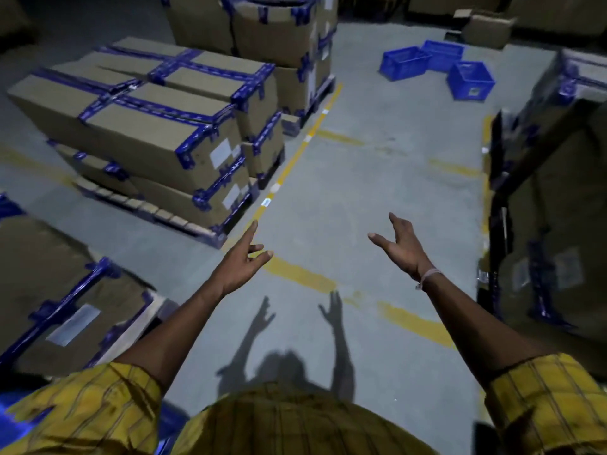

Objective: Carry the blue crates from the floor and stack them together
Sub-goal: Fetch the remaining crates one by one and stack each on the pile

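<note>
both grips are empty, left hand [241,261] and right hand [402,249] spread-fingered over bare grey floor [377,192], an open aisle between taped cartons [138,126] and a dark rack [538,198], three blue crates [437,65] far ahead on the floor.

Beyond the blue crates [437,65], a cardboard box [489,26] is too dim to read. Right of the crates, the dark rack [538,178] blurs and the frame edge cuts it off.
</note>
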Available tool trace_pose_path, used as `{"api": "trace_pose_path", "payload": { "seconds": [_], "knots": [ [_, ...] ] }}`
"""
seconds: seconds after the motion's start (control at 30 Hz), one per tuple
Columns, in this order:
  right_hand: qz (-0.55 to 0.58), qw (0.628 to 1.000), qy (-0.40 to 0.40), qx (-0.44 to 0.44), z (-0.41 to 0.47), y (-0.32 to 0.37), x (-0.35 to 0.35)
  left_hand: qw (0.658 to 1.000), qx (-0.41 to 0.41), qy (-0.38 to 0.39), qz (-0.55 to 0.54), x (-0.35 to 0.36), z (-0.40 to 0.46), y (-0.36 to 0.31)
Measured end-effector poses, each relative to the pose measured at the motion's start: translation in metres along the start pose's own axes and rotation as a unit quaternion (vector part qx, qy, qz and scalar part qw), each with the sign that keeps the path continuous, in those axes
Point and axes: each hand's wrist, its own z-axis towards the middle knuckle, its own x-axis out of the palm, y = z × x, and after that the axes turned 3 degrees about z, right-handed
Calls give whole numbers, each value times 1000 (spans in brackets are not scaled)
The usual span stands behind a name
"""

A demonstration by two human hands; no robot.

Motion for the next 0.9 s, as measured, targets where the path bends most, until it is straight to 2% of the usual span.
{"api": "trace_pose_path", "payload": {
  "seconds": [0.23, 0.5, 0.9],
  "knots": [
    [25, 998, -56, 27, 92, -12, -45, 997, 56, 53, -23, 13, 144, -26],
    [53, 991, -109, 58, 242, -6, -71, 991, 82, 101, -26, 9, 350, -46],
    [140, 962, -208, 104, 423, -7, -125, 964, 166, 205, 45, 16, 626, -134]
  ]
}}
